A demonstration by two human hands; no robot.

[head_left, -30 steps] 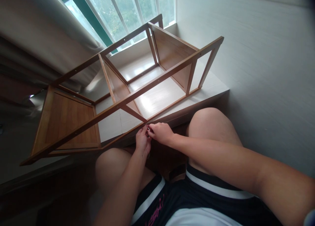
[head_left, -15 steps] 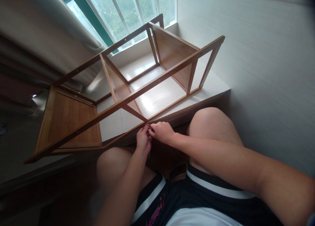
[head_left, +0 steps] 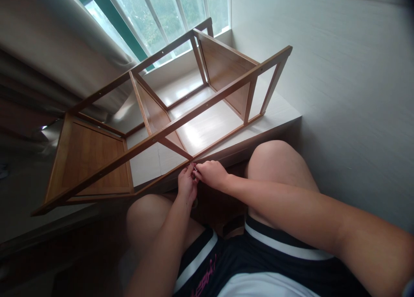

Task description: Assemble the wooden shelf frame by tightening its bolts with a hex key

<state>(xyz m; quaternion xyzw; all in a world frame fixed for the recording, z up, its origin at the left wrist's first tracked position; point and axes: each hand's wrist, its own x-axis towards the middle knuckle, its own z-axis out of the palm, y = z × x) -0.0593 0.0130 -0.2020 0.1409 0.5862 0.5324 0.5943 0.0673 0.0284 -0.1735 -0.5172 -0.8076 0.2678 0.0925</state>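
Observation:
A brown wooden shelf frame lies on its side, with panels set crosswise between its long rails. At its near lower rail, where the middle shelf joins, my two hands meet. My left hand is closed, thumb and fingers pinched together close to the rail. Against its fingertips, my right hand is closed too, its fingers curled. A small thin shiny piece shows between the fingertips; its kind is too small to tell. Whatever else the fingers hold is hidden.
The frame rests on a pale ledge beneath a window. A beige curtain hangs at the left, and a pale wall stands at the right. My bent knees are just below the ledge's edge.
The view has shifted very slightly. Both hands stay at the same joint with only a small movement of the fingers. The shelf frame has not moved.

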